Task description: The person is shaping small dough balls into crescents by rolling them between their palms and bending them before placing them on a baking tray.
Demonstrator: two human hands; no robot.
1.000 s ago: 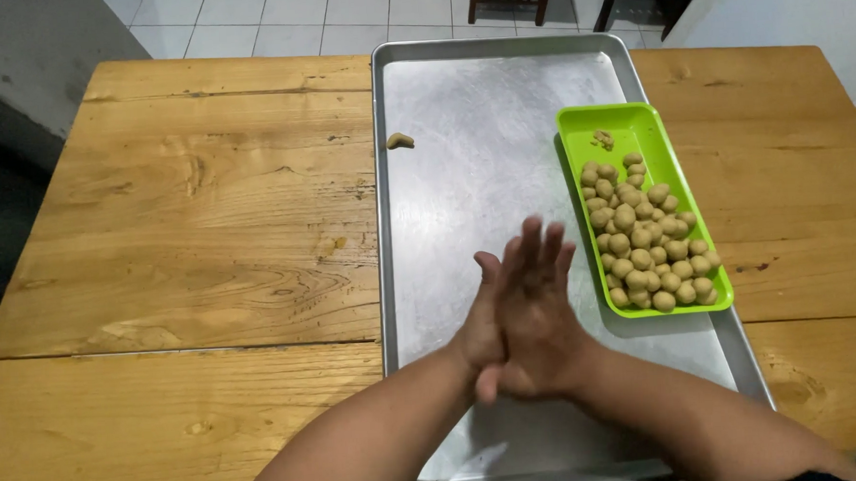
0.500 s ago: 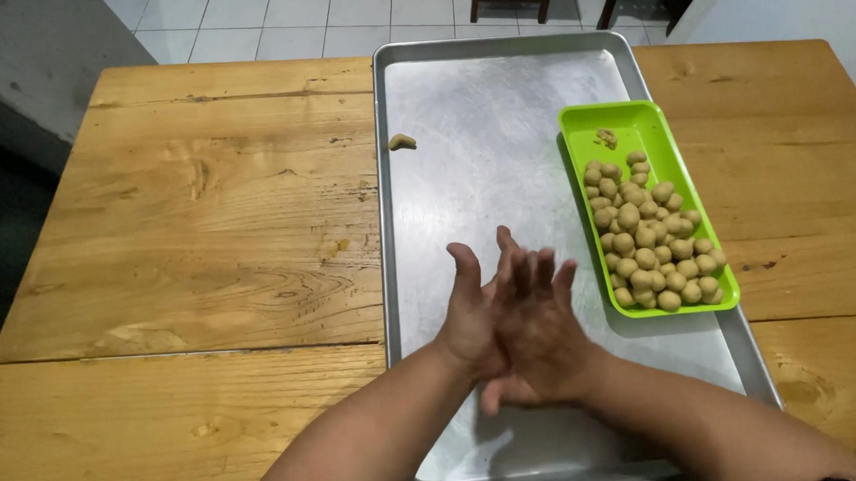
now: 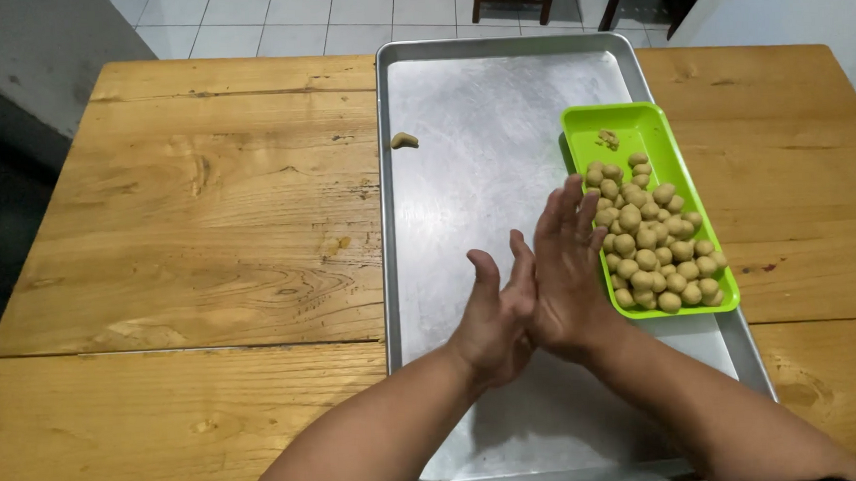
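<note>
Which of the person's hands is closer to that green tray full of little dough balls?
The right hand. Its fingers reach up against the green tray's left edge, next to the dough balls. The left hand is pressed against the right palm, on the side away from the tray.

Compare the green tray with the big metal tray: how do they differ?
The green tray is small, bright plastic-looking and heaped with dough balls; the metal tray is much larger, dull grey and nearly bare, with one dough piece. The green one sits inside the metal one. Both are rectangular and rimmed.

Home kitchen (tiled floor [image 3: 274,12]): wooden table [image 3: 197,231], baking tray [image 3: 480,104].
</note>
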